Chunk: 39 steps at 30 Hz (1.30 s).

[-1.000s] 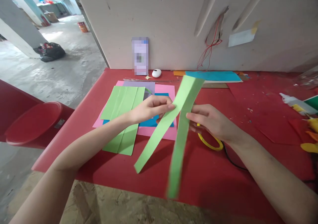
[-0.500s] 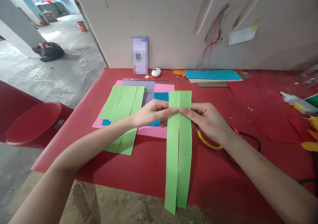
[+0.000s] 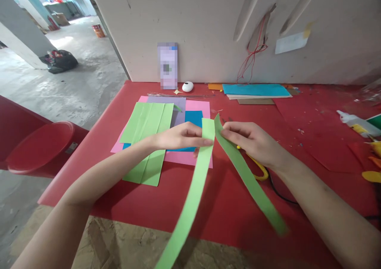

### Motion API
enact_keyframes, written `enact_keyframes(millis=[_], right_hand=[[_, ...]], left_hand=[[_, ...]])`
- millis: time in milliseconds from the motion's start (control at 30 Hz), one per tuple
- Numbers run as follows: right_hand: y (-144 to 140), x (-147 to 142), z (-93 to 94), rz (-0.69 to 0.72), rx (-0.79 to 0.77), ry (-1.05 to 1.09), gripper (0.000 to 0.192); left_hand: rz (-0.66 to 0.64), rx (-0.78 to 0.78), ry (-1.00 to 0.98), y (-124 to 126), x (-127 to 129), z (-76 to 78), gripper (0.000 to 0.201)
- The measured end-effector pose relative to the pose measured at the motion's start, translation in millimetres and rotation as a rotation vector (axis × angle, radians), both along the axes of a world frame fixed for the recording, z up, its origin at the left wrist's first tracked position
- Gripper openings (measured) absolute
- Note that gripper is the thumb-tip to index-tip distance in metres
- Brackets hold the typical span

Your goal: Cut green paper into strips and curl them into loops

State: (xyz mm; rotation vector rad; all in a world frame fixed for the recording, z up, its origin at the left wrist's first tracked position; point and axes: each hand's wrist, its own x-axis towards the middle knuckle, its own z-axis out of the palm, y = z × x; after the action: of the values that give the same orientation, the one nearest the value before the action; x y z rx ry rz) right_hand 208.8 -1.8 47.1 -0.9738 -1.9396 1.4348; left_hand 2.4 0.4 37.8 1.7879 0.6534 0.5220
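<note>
Hands part two green paper strips above a red table point(image 3: 184, 205), the pair splitting into a V just over the near edge. The left hand point(image 3: 181, 136) pinches the top of the left strip point(image 3: 190, 199) between thumb and fingertips, and that strip hangs down past the table's edge toward the bottom of the view. The right hand point(image 3: 253, 142) grips the top of the right strip point(image 3: 247, 177) with its fingers closed narrowly on it, the strip trailing off to the right, its far end blurred. The upper ends of the strips sit close together, nearly touching, between the two hands. Beyond the left wrist lies a folded green sheet point(image 3: 147, 136) on top of pink paper point(image 3: 196, 157) and blue paper point(image 3: 193, 120). Yellow-handled scissors point(image 3: 258, 169) rest on the table under the right hand. A stack of coloured sheets point(image 3: 256, 91) sits near the back wall, by a small white oval object point(image 3: 187, 87). The step in hand looks like separating one strip from the other; the next move would call for a firm pinch on each top end and a clear place to put them down without creasing.
</note>
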Motion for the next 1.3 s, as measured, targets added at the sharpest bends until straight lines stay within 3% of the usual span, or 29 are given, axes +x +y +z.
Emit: enact_keyframes(millis=[133,267,567,733,833,1000,1133,1300], right_hand=[[-2,-4,-3.6,0.000,-0.061,0.046,0.029],[-3,-8,-7.9,-0.020,-0.163,0.131,0.026],[-6,-2,-1.3,-0.093,-0.013,0.085,0.034],[12,22,2.3,-0.264,0.000,0.097,0.030],[23,27,-2.3,-0.284,-0.021,0.075,0.029],[37,5,-16.6,-0.318,-0.073,0.021,0.030],[68,-20,-25.4,-0.385,-0.015,0.051,0.030],[98,-40,-25.2,-0.403,0.063,0.026,0.009]], left_hand=[[0.074,-0.024,-0.101,-1,3,-2.1,0.043],[0.116,-0.037,-0.045,-1,4,-4.6,0.050],[0.113,-0.072,-0.067,-4,6,-2.4,0.045],[0.287,-0.113,-0.208,11,-9,-0.1,0.055],[0.352,-0.079,-0.270,24,-22,0.6,0.060],[0.408,-0.114,-0.231,35,-33,-3.0,0.054],[0.441,-0.050,-0.127,32,-30,-3.8,0.048],[0.373,0.055,-0.001,26,-27,-1.0,0.032]])
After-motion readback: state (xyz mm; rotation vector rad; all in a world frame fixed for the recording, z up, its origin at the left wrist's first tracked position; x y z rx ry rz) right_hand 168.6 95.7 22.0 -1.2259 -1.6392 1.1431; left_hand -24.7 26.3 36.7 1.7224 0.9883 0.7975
